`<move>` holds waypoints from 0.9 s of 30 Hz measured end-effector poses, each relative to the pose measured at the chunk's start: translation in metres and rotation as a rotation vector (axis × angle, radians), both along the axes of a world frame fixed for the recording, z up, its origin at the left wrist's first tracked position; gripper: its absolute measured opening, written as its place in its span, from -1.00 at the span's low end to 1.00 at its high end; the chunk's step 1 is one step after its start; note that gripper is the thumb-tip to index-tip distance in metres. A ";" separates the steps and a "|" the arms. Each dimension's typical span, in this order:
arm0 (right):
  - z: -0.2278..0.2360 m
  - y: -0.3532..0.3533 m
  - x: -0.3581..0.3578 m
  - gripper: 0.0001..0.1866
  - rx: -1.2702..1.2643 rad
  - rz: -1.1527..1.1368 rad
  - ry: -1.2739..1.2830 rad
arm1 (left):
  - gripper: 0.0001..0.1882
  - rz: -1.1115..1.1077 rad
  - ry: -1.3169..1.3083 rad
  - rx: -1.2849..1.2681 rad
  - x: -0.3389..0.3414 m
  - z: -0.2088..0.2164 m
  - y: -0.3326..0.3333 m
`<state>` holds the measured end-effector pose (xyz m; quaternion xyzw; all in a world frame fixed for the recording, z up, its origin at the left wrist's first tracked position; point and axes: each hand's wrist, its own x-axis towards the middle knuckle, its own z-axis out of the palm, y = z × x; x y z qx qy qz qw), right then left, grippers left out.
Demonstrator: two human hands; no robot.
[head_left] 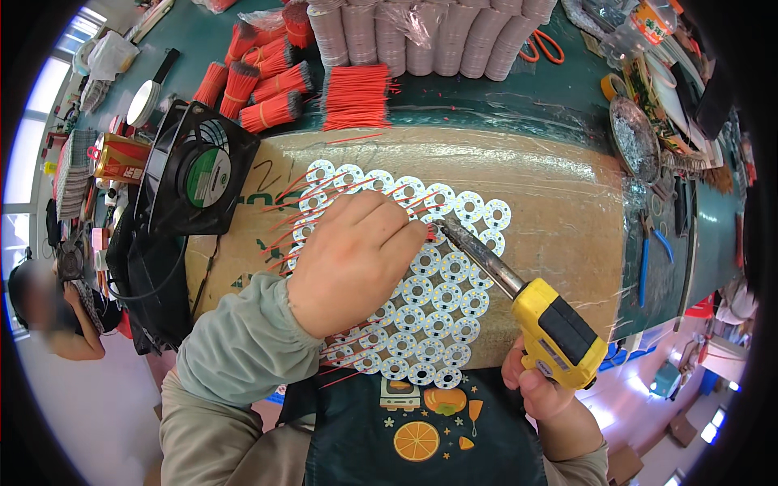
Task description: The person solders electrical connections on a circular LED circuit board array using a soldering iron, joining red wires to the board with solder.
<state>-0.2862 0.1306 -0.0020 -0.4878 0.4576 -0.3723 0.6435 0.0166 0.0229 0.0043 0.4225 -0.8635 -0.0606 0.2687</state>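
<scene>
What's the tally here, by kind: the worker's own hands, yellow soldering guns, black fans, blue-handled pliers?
Worker's left hand and right hand: 2
Yellow soldering gun: 1
Black fan: 1
Blue-handled pliers: 1
Total: 5

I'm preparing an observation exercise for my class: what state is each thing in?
Round white boards: laid in rows.
Yellow soldering gun: tip at the boards; on or off unclear.
Right hand: gripping the gun.
Left hand: curled over the boards, grip hidden.
Red wire bundles: heaped together.
Black fan: tilted; whether spinning unclear.
Blue-handled pliers: handles spread.
</scene>
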 end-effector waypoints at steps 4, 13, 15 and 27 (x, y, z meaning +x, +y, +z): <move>0.000 -0.002 -0.001 -0.43 -0.030 0.041 0.057 | -0.66 0.016 -0.011 0.013 -0.001 0.001 0.002; 0.002 0.001 -0.001 -0.20 0.093 -0.036 -0.060 | -0.74 0.015 -0.005 0.001 -0.002 -0.004 0.001; 0.006 0.001 0.000 -0.12 0.139 -0.070 -0.120 | -0.77 0.016 -0.009 -0.004 -0.002 -0.005 0.002; 0.011 0.004 -0.006 -0.48 0.060 0.044 -0.266 | -0.72 0.067 0.002 -0.064 -0.007 0.006 0.005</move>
